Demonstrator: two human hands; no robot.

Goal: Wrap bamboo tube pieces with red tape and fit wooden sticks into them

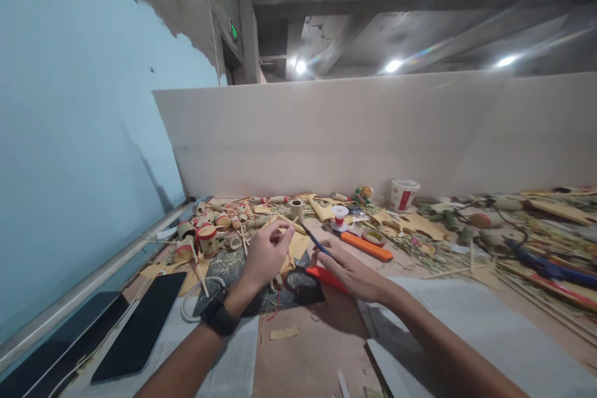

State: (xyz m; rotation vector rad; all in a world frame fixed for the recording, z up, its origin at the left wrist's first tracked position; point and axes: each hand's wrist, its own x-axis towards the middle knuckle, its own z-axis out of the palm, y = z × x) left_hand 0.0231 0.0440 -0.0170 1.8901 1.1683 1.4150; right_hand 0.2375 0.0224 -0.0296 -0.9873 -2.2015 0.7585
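Note:
My left hand [268,252], with a dark watch [221,314] on its wrist, pinches a thin piece of light wood or bamboo [298,227] between thumb and fingers. Closed round a slim dark blue tool [321,242] is my right hand [352,267]; the tool's dark tip points up-left at the light piece. An orange-red object [329,278] shows beneath the right hand, and whether that hand touches it I cannot tell. Under both hands lies a dark mat [298,302] with a yellowish sheet [298,247] and red threads on it.
Small bamboo pieces with red bands [208,240] crowd the back left. Behind the hands are a red-and-white spool [339,217], an orange cutter [367,246] and a paper cup [404,195]. A phone [141,326] lies at left, a blue tool [550,267] at right. A white panel [317,137] stands behind.

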